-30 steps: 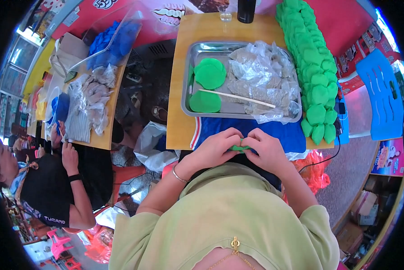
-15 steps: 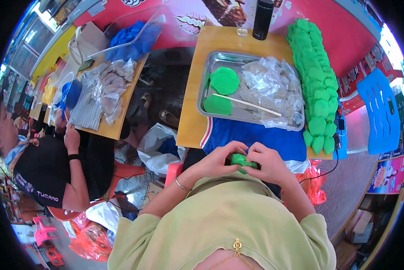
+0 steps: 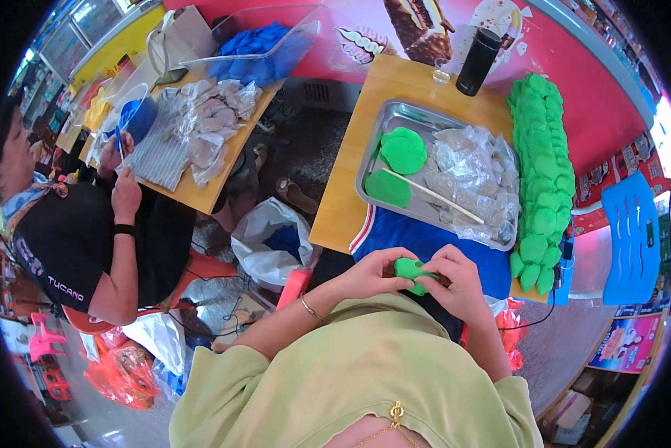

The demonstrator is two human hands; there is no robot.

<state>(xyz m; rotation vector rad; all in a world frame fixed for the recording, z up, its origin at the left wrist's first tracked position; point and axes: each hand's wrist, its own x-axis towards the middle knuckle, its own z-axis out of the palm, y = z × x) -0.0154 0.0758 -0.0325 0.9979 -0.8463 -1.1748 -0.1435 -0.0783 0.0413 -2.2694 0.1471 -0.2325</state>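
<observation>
My left hand (image 3: 373, 274) and my right hand (image 3: 455, 278) meet just above my lap, both pinching a small lump of green dough (image 3: 408, 270) between the fingers. Beyond them a blue cloth (image 3: 425, 239) hangs over the near edge of a wooden table (image 3: 343, 201). On the table a steel tray (image 3: 410, 119) holds two flat green dough discs (image 3: 402, 149), a thin wooden stick (image 3: 432, 196) and crumpled clear plastic sheets (image 3: 473, 175). A long row of several finished green dough pieces (image 3: 544, 172) runs along the table's right side.
A black bottle (image 3: 477, 61) and a small glass (image 3: 441, 75) stand at the table's far edge. To the left, another person in a black shirt (image 3: 59, 254) works at a second wooden table (image 3: 201, 190) with plastic wraps and blue gloves (image 3: 257, 45). A blue plastic chair (image 3: 634, 239) stands right.
The view has tilted and shifted so the tables sit further right and up. My hands stay together on the green dough, turning and pressing it; nothing was picked up or set down.
</observation>
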